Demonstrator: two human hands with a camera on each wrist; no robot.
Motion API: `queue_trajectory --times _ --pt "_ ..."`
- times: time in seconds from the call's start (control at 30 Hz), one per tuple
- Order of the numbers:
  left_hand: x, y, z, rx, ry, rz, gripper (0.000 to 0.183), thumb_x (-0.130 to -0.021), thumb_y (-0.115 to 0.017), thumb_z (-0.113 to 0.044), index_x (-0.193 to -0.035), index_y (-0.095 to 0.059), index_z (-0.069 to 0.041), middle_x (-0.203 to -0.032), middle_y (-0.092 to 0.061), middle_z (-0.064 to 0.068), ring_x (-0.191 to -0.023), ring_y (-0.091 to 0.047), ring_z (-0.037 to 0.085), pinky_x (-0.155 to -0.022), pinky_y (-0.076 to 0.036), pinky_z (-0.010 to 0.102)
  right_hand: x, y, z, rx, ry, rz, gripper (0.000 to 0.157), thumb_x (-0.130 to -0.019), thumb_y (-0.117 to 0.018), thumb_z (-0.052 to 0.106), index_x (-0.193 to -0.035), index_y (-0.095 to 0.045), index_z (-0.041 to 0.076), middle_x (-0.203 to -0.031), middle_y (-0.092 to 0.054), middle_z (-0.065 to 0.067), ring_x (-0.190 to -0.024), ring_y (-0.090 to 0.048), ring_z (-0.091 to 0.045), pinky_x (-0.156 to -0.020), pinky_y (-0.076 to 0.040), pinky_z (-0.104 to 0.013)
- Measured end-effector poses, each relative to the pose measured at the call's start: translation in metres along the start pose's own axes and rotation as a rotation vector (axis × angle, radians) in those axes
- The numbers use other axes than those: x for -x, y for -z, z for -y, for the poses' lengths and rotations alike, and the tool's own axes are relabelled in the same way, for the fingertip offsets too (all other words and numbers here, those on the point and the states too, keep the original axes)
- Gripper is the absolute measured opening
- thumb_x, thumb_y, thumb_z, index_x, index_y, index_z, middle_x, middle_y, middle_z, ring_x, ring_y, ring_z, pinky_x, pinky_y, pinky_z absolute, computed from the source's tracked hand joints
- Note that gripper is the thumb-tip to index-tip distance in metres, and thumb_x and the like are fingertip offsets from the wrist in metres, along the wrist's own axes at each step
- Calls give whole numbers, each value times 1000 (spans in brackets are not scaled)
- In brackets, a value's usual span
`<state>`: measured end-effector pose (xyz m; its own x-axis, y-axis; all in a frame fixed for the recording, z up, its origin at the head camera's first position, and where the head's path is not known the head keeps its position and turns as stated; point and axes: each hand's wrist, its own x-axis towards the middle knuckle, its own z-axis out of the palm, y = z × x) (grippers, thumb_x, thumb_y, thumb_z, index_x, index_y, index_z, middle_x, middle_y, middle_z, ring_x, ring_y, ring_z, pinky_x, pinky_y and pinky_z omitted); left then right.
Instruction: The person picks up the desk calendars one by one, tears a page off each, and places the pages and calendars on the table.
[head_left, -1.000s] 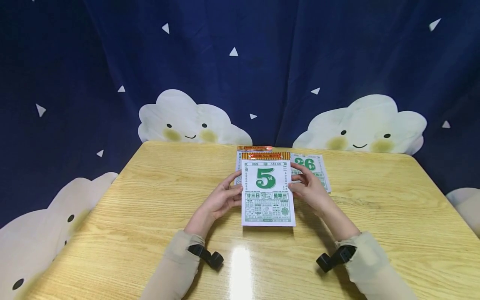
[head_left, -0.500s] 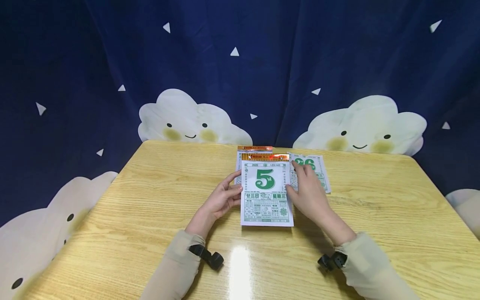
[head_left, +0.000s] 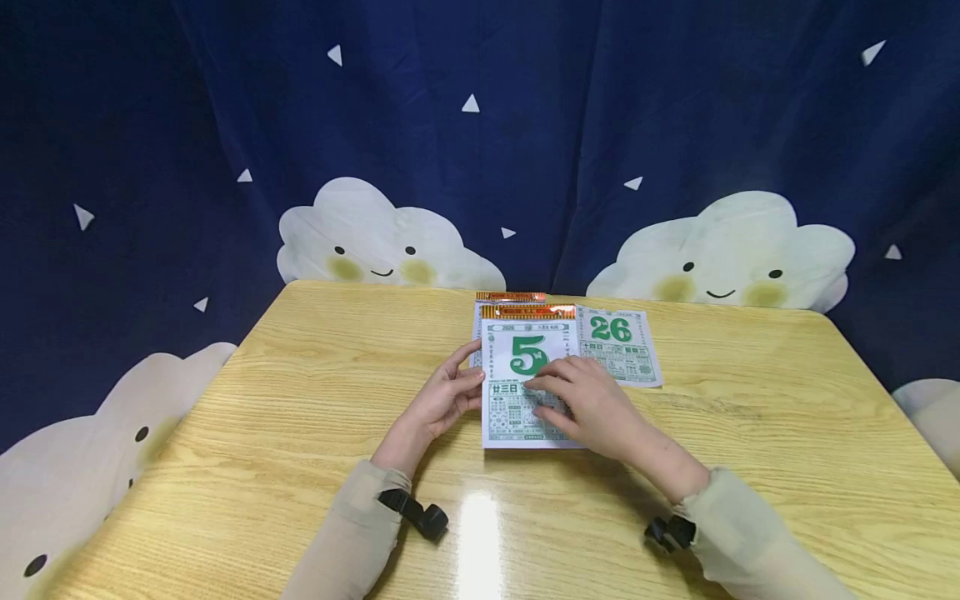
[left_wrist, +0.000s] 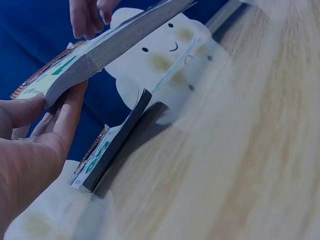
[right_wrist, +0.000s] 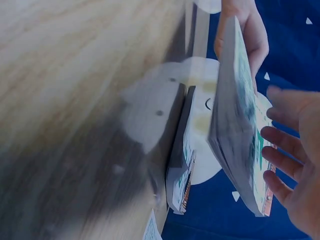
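A thick tear-off calendar (head_left: pixel 517 346) with a green 5 and a red-gold top band is held up above the table. My left hand (head_left: pixel 438 400) grips its left edge, thumb on the front and fingers behind, as the left wrist view shows. My right hand (head_left: pixel 596 408) hovers over the lower right of the front page with fingers loosely spread. In the right wrist view a gap shows between those fingers (right_wrist: pixel 282 142) and the page. A second calendar pad (left_wrist: pixel 112 150) lies on the table behind, mostly hidden in the head view.
A loose calendar sheet (head_left: pixel 617 348) with a green 26 lies flat on the wooden table (head_left: pixel 750 433), right of the pads. Behind the table's far edge hangs a dark blue curtain (head_left: pixel 420 108) with smiling clouds.
My right hand has let go of the calendar's right edge and moved left and down over its front page, uncovering the 26 sheet. The left hand keeps its grip in place.
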<state>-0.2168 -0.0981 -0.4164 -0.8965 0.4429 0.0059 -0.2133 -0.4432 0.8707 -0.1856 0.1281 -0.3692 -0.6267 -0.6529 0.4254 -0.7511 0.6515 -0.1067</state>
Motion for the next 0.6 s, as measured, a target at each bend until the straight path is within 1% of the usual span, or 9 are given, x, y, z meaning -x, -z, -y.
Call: queue_trajectory --times 0.07,0.2,0.33,0.43,0.6 --pt "0 0 0 2 -1 -6 52 -86 -38 4 -133 -25 -15 -89 -61 7 -77 -60 19 -68 -49 31 1 -2 3 -2 33 19 37 -73 -61 42 -103 -60 21 -102 -52 6 -97 -44 -13 -83 -33 -33" --pt "0 -1 0 5 -7 5 53 -86 -37 5 -133 -23 -15 -89 -61 7 -78 -60 19 -70 -49 31 3 -6 7 8 74 45 51 -65 -63 52 -106 -58 21 -107 -49 5 -101 -42 -14 -84 -32 -33" --pt "0 -1 0 20 -5 5 52 -86 -37 5 -133 -24 -15 -89 -62 7 -79 -61 19 -71 -49 32 4 -8 9 22 97 72 59 -60 -65 54 -109 -56 21 -111 -47 3 -103 -40 -14 -85 -31 -33" --pt "1 -1 -1 27 2 1 53 -86 -37 5 -133 -24 -15 -89 -62 7 -79 -61 20 -71 -49 32 5 -10 10 16 112 80 57 -61 -67 50 -109 -56 21 -111 -46 2 -104 -40 -15 -86 -30 -34" --pt "1 -2 -1 32 13 -7 53 -86 -37 5 -134 -24 -15 -89 -62 7 -79 -61 20 -71 -49 32 6 -10 11 1 113 85 47 -64 -68 44 -104 -58 21 -110 -47 3 -103 -40 -15 -86 -32 -34"
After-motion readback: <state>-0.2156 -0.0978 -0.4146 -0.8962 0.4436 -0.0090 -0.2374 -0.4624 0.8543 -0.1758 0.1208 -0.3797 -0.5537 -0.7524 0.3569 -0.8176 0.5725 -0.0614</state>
